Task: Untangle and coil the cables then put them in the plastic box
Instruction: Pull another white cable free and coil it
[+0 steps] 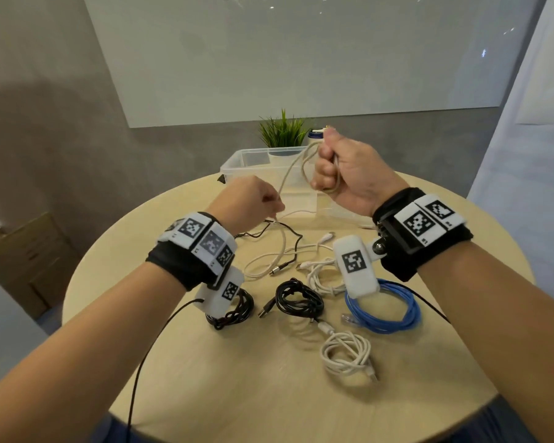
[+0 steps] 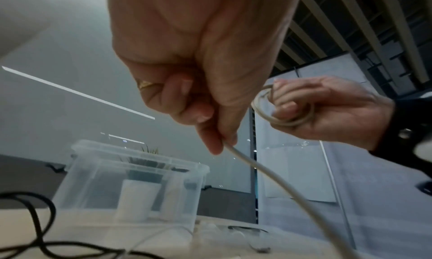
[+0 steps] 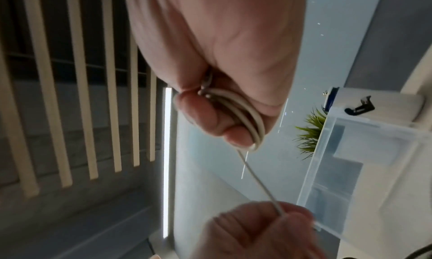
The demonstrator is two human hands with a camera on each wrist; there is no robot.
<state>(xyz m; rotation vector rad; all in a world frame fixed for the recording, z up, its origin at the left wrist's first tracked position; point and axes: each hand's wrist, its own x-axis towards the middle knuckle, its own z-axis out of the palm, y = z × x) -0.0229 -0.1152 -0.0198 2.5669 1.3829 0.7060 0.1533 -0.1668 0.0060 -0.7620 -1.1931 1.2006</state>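
My right hand [image 1: 328,167] is raised in front of the clear plastic box [image 1: 237,161] and grips a few loops of a beige cable [image 1: 290,174]; the loops wrap round its fingers [image 3: 210,118]. My left hand [image 1: 263,199] is lower and to the left, and pinches the same cable's free run [image 2: 247,161] between thumb and fingers. The rest of that cable [image 1: 282,251] trails down onto the round wooden table [image 1: 205,362]. On the table lie coiled cables: a blue one [image 1: 384,311], a black one [image 1: 298,298], a white one [image 1: 346,350], and a dark one [image 1: 234,311] under my left wrist.
A loose thin black cable [image 1: 282,238] and a white cable bundle [image 1: 320,273] lie mid-table. A potted green plant [image 1: 282,132] and a white bottle stand behind the box. A cardboard box [image 1: 26,257] sits on the floor at left. A black wire hangs from my left wrist.
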